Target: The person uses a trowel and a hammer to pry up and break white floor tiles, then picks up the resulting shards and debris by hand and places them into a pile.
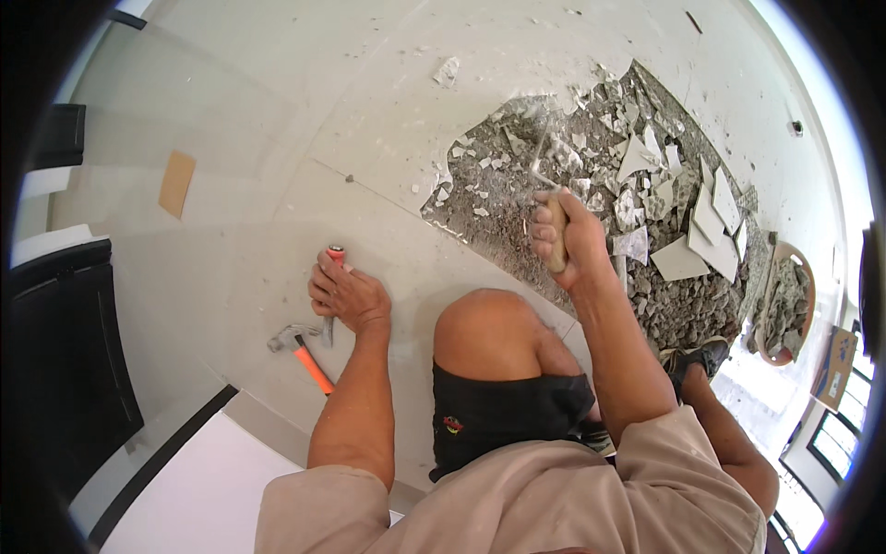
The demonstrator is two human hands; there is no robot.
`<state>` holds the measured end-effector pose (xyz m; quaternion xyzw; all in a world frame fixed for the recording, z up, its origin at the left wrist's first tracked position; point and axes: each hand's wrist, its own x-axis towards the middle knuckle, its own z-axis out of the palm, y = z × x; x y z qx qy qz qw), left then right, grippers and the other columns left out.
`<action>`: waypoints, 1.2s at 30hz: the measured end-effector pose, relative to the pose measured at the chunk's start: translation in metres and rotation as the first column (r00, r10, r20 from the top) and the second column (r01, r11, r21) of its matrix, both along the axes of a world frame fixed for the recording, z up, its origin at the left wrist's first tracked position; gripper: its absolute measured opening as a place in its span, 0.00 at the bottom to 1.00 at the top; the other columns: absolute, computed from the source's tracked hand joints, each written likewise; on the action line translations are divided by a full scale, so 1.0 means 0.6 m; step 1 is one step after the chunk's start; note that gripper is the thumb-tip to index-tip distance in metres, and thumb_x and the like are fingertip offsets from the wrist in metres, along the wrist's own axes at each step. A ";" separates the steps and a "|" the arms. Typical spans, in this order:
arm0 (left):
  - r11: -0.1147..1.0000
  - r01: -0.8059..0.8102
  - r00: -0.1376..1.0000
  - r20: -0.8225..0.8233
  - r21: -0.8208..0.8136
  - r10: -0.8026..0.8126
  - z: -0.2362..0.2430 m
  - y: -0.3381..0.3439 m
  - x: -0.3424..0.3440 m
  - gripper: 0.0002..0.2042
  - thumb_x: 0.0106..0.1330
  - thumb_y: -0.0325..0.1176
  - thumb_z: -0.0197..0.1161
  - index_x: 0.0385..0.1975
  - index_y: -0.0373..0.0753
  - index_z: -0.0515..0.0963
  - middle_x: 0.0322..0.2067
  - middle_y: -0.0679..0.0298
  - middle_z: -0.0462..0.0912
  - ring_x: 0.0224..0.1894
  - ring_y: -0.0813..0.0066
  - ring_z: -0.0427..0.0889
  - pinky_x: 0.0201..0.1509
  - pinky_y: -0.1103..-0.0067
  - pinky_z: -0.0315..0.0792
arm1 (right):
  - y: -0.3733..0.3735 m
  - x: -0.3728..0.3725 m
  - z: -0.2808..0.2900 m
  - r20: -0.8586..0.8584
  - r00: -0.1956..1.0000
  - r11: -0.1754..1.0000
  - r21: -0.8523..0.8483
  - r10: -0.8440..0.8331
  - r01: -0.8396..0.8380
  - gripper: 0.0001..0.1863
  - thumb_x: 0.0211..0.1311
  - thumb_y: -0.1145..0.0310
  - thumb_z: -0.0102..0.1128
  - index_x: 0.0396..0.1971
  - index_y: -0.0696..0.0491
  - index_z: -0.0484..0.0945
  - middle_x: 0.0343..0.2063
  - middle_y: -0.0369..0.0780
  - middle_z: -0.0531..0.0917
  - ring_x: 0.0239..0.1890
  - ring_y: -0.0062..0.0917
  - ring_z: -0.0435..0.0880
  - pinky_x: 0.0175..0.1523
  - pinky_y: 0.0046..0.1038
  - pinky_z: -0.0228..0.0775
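Note:
My left hand (351,294) is closed around a red-handled chisel (336,254) close to the tiled floor. The chisel's metal shaft shows below my fingers. Beside it lies a claw hammer (314,367) with an orange handle, its lower end hidden by my forearm. My right hand (580,231) grips the wooden handle of a trowel (557,238). The trowel's bent metal neck reaches away from me, and its blade is blurred over the broken-up patch of floor (503,198). Grey rubble and pale tile shards lie around the blade.
Large broken tile pieces (711,222) are heaped at the right of the patch. Beyond them stands a tan-rimmed basin (784,309) of rubble, near a cardboard box (835,369). A cardboard piece (176,184) lies at left, near black furniture (69,360).

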<state>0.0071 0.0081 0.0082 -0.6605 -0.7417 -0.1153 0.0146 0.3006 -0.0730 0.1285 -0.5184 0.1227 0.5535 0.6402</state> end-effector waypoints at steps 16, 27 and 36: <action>0.999 -0.049 0.997 -0.065 0.015 0.050 -0.001 0.004 -0.010 0.26 0.71 0.33 0.56 0.69 0.47 0.64 0.65 0.59 0.69 0.69 0.57 0.64 0.66 0.55 0.57 | 0.162 0.046 -0.044 0.176 0.979 0.995 0.038 -0.098 0.093 0.09 0.70 0.69 0.63 0.43 0.55 0.74 0.23 0.34 0.73 0.17 0.15 0.71 0.14 0.18 0.58; 0.998 -0.066 0.993 -0.099 -0.015 0.064 0.000 0.006 -0.006 0.25 0.72 0.35 0.56 0.69 0.47 0.64 0.64 0.60 0.69 0.68 0.59 0.65 0.65 0.56 0.58 | 0.043 0.161 -0.016 0.198 0.966 0.979 0.154 -0.166 0.136 0.15 0.79 0.61 0.53 0.49 0.59 0.72 0.23 0.32 0.73 0.18 0.15 0.70 0.18 0.16 0.64; 0.997 -0.068 0.995 -0.081 -0.042 0.064 0.007 0.002 0.003 0.25 0.72 0.35 0.56 0.69 0.47 0.64 0.65 0.60 0.69 0.69 0.58 0.64 0.66 0.54 0.57 | 0.027 0.279 -0.128 0.025 0.885 0.869 0.205 -0.464 0.450 0.09 0.78 0.63 0.54 0.43 0.53 0.71 0.22 0.32 0.70 0.19 0.14 0.67 0.19 0.19 0.62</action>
